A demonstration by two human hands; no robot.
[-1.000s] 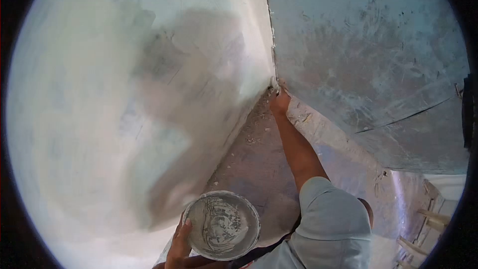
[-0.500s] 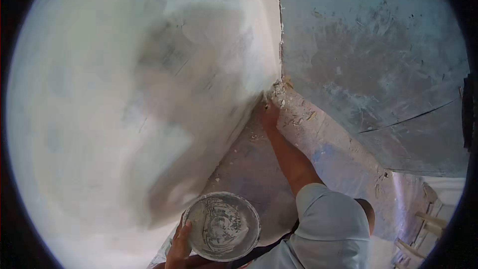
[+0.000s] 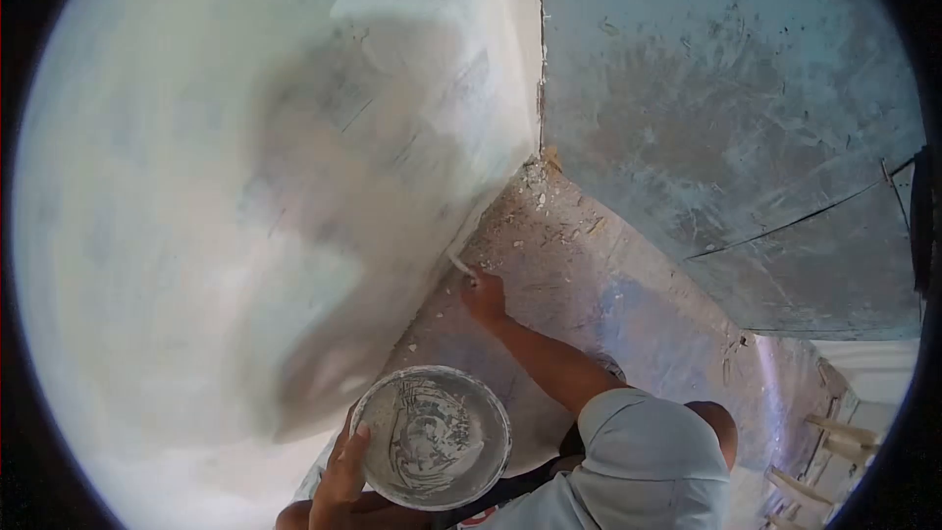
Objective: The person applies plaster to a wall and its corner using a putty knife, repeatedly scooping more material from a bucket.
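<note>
My left hand (image 3: 340, 471) grips the left rim of a round grey bowl (image 3: 392, 476), thumb over the edge. Wet grey-white plaster (image 3: 437, 437) is smeared across the bowl's inside. My right hand (image 3: 484, 296) is closed round a narrow, pale putty knife (image 3: 459, 261), its tip at the foot of the whitish wall (image 3: 324, 236), where wall and floor meet. The putty knife's handle is mostly hidden in the fist.
Crumbled plaster and debris (image 3: 538, 186) lie in the corner and over the floor (image 3: 549, 285). A bluish-grey, stained wall (image 3: 706, 137) rises on the right. Wooden pieces (image 3: 839, 432) are at the lower right. A large shadow covers the left wall.
My right hand has come back from the corner along the base of the left wall, toward me, with the putty knife. The bowl has shifted only slightly.
</note>
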